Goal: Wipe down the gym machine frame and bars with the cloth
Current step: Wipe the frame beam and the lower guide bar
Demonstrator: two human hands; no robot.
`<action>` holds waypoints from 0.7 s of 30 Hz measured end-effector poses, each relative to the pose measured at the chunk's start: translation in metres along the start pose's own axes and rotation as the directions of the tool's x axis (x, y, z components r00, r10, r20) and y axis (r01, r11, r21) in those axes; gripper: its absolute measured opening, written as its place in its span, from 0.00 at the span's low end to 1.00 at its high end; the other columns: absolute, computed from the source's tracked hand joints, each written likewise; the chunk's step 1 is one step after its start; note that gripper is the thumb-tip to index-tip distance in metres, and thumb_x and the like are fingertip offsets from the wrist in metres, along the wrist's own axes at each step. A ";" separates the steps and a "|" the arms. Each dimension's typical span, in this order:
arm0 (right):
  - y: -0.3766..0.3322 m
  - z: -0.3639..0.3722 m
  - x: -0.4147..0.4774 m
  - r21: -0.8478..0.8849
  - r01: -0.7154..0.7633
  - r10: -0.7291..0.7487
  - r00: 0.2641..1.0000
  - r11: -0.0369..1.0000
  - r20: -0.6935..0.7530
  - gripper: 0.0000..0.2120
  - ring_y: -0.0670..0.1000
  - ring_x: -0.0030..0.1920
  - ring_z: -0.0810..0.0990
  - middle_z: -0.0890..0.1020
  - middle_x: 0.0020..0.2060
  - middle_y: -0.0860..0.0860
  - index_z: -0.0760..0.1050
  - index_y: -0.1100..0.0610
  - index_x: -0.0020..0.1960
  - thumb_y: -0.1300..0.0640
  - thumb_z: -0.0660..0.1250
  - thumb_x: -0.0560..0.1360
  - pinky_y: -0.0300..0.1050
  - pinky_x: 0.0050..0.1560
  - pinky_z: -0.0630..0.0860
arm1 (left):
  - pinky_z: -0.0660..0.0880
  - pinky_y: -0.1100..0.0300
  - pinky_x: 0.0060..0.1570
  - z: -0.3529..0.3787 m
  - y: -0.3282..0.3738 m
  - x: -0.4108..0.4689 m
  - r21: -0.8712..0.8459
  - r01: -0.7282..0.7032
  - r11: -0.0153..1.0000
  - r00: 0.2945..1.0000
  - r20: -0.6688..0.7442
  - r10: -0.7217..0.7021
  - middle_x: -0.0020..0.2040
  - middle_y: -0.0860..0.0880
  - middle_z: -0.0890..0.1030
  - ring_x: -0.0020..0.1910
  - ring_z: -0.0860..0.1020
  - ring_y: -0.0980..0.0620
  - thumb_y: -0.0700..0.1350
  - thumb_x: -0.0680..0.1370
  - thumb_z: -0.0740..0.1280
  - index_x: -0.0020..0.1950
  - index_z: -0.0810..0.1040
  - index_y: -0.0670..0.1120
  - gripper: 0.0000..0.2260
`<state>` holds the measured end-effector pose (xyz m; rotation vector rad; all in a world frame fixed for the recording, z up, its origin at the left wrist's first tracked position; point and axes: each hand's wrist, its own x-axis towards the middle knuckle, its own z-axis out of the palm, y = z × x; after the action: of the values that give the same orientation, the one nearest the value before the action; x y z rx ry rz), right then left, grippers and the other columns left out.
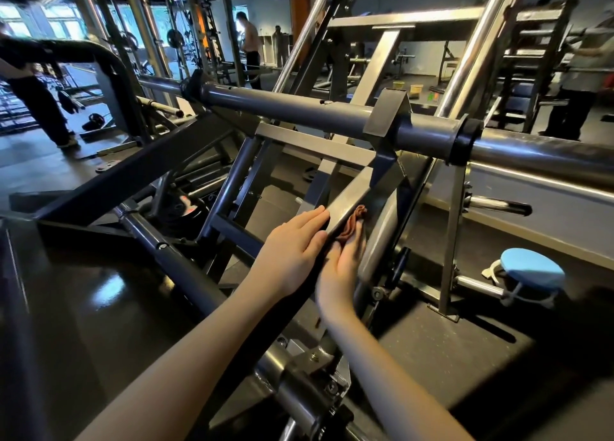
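Left hand (292,246): open flat, fingers straight and together, palm lying on the left face of the slanted flat steel bar (352,196); it holds nothing.
Right hand (344,264): just beside the left hand, on the other side of the same bar, palm turned toward the metal; fingers nearly straight, with the cloth caught between thumb and fingers.
Brown cloth (353,223): bunched at the right hand's fingertips, pressed against the bar's right edge, its folds sticking out just past the fingers.
Grey pad (378,238): right of the right hand, close to its fingers; whether they touch cannot be told.
Round grey crossbar (299,110): well beyond both hands, running across the frame above them.
Chrome sleeve (548,156): far right of the hands, at the crossbar's end.
Blue round seat (531,271): well to the right of the right hand, low down.
Standing person (36,101): far left of the left hand, on the dark floor.
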<state>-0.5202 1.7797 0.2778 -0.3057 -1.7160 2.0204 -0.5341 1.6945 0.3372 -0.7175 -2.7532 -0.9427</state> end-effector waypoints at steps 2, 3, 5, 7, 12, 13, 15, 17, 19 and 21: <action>-0.008 -0.007 0.040 -0.006 -0.077 0.076 0.996 0.997 -0.036 0.25 0.50 0.76 0.58 0.58 0.77 0.49 0.50 0.46 0.78 0.58 0.51 0.84 0.48 0.73 0.56 | 0.58 0.52 0.75 0.000 0.003 -0.001 -0.004 -0.001 1.000 1.000 -0.011 0.001 0.76 0.54 0.65 0.74 0.62 0.59 0.49 0.84 0.55 0.77 0.63 0.51 0.20; -0.013 -0.011 0.056 -0.021 -0.124 0.122 0.991 0.992 -0.061 0.24 0.52 0.75 0.59 0.60 0.76 0.51 0.50 0.48 0.78 0.57 0.50 0.84 0.49 0.72 0.57 | 0.58 0.52 0.75 -0.001 0.004 -0.002 0.004 0.003 1.000 1.000 -0.014 -0.003 0.76 0.55 0.65 0.74 0.62 0.59 0.49 0.84 0.55 0.77 0.62 0.51 0.20; -0.015 -0.013 0.062 -0.014 -0.173 0.172 0.983 0.985 -0.071 0.24 0.53 0.75 0.60 0.61 0.76 0.52 0.50 0.48 0.79 0.56 0.49 0.84 0.51 0.73 0.58 | 0.57 0.53 0.75 -0.002 0.006 -0.002 0.020 0.010 1.000 1.000 -0.006 -0.010 0.76 0.55 0.65 0.74 0.62 0.58 0.49 0.85 0.55 0.77 0.62 0.51 0.20; -0.013 -0.004 0.028 0.004 -0.114 0.114 0.993 0.994 -0.044 0.25 0.51 0.75 0.58 0.58 0.77 0.50 0.50 0.46 0.78 0.56 0.51 0.84 0.48 0.73 0.57 | 0.57 0.53 0.75 -0.002 0.005 -0.001 0.018 0.006 1.000 1.000 0.000 -0.006 0.76 0.55 0.65 0.74 0.62 0.58 0.49 0.84 0.55 0.77 0.62 0.51 0.20; 0.004 0.003 -0.019 0.154 -0.011 0.007 1.000 0.988 0.025 0.25 0.45 0.73 0.63 0.60 0.76 0.49 0.53 0.46 0.78 0.58 0.52 0.83 0.40 0.71 0.61 | 0.55 0.59 0.74 -0.002 0.001 0.000 0.024 -0.004 1.000 1.000 -0.004 0.004 0.76 0.55 0.65 0.74 0.61 0.59 0.48 0.84 0.55 0.77 0.63 0.52 0.19; 0.001 0.001 -0.002 0.086 -0.027 0.026 1.000 0.996 0.017 0.25 0.47 0.74 0.60 0.58 0.77 0.48 0.52 0.45 0.78 0.58 0.52 0.83 0.44 0.72 0.59 | 0.55 0.62 0.73 -0.002 0.002 -0.001 0.015 -0.008 1.000 1.000 -0.005 0.008 0.76 0.54 0.65 0.74 0.61 0.60 0.48 0.84 0.55 0.76 0.63 0.51 0.19; -0.006 -0.006 0.040 -0.005 -0.094 0.094 0.995 0.996 -0.035 0.25 0.50 0.75 0.58 0.58 0.77 0.49 0.50 0.45 0.78 0.57 0.51 0.84 0.49 0.74 0.57 | 0.54 0.65 0.71 -0.002 0.003 -0.001 0.009 -0.009 1.000 1.000 -0.013 0.009 0.76 0.54 0.66 0.74 0.61 0.60 0.47 0.85 0.55 0.76 0.63 0.51 0.19; -0.015 -0.011 0.065 -0.050 -0.122 0.118 0.990 0.991 -0.078 0.23 0.54 0.75 0.60 0.61 0.76 0.53 0.52 0.49 0.78 0.55 0.50 0.84 0.51 0.74 0.57 | 0.54 0.64 0.71 -0.002 0.004 -0.001 0.022 0.002 1.000 1.000 -0.016 -0.001 0.76 0.54 0.65 0.74 0.61 0.59 0.48 0.85 0.55 0.77 0.63 0.51 0.19; -0.016 -0.008 0.054 -0.042 -0.118 0.114 0.990 0.992 -0.088 0.23 0.53 0.74 0.61 0.62 0.75 0.53 0.53 0.51 0.78 0.54 0.50 0.84 0.45 0.71 0.58 | 0.55 0.61 0.73 -0.002 0.004 -0.002 0.021 0.006 1.000 1.000 -0.019 -0.006 0.76 0.54 0.66 0.74 0.62 0.59 0.48 0.85 0.55 0.76 0.63 0.51 0.19; -0.012 0.000 0.010 0.027 -0.130 0.131 0.990 0.991 -0.052 0.25 0.49 0.75 0.59 0.60 0.76 0.49 0.53 0.48 0.78 0.51 0.53 0.83 0.40 0.67 0.57 | 0.55 0.59 0.74 -0.003 0.004 -0.001 0.018 0.007 1.000 1.000 -0.008 -0.007 0.76 0.55 0.65 0.74 0.62 0.59 0.48 0.85 0.55 0.76 0.64 0.51 0.19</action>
<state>-0.5264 1.7863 0.2909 -0.4712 -1.6775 2.1034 -0.5312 1.6946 0.3411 -0.6998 -2.7551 -0.9191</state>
